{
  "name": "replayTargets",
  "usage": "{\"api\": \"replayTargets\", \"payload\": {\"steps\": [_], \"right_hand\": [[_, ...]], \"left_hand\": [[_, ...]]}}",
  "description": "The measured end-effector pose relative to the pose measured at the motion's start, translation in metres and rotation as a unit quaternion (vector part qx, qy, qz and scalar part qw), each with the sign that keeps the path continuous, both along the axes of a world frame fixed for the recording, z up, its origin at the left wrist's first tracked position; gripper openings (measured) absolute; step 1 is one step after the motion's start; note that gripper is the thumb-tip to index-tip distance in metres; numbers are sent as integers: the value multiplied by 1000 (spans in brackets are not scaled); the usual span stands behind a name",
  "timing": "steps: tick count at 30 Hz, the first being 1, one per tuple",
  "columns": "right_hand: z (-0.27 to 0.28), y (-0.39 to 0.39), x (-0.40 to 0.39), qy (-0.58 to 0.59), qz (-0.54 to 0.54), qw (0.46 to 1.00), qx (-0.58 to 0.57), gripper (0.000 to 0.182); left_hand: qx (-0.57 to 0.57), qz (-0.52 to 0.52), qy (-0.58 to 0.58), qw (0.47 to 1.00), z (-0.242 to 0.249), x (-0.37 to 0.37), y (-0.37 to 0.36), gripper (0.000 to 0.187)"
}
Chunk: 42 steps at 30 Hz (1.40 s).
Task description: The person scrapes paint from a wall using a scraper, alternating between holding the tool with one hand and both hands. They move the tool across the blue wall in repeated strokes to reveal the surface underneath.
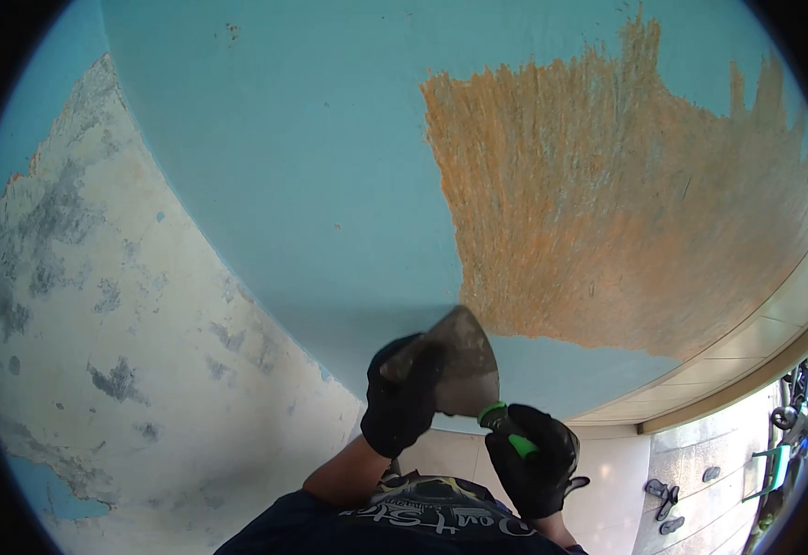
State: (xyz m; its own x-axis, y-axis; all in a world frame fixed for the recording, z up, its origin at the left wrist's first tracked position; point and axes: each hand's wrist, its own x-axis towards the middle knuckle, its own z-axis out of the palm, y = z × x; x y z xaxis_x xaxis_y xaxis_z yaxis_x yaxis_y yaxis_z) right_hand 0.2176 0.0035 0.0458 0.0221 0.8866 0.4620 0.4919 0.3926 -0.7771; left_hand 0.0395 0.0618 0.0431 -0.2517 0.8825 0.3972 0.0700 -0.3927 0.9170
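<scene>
Scraper against a blue-painted wall (293, 166), beside a corner of bare, mottled plaster (117, 324).

A large patch of orange undercoat (608, 203) shows where paint is gone. The scraper (464, 365) has a worn metal blade and a green handle; its edge meets the paint line. The black-gloved left hand (404, 398) presses fingers onto the blade; the gloved right hand (535, 458) is wrapped around the handle.

Both gloved hands, left (402, 396) and right (534, 460), are raised overhead, gripping.
</scene>
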Motion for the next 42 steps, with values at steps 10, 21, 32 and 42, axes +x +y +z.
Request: {"api": "replayTargets", "payload": {"steps": [10,21,32,42], "right_hand": [[-1,-11,1,17,16,1000,0,40],[-1,-5,-4,26,3,999,-33,38],[-5,-8,-1,4,8,1000,-21,39],[-6,3,-4,-1,7,998,-56,35]], "left_hand": [[37,-1,29,999,-1,-5,-10,22],[-69,-53,-130,988,-6,-4,-2,24],[-80,-39,-71,994,14,-6,-12,32],[-74,-55,-127,988,1,-4,-1,28]]}}
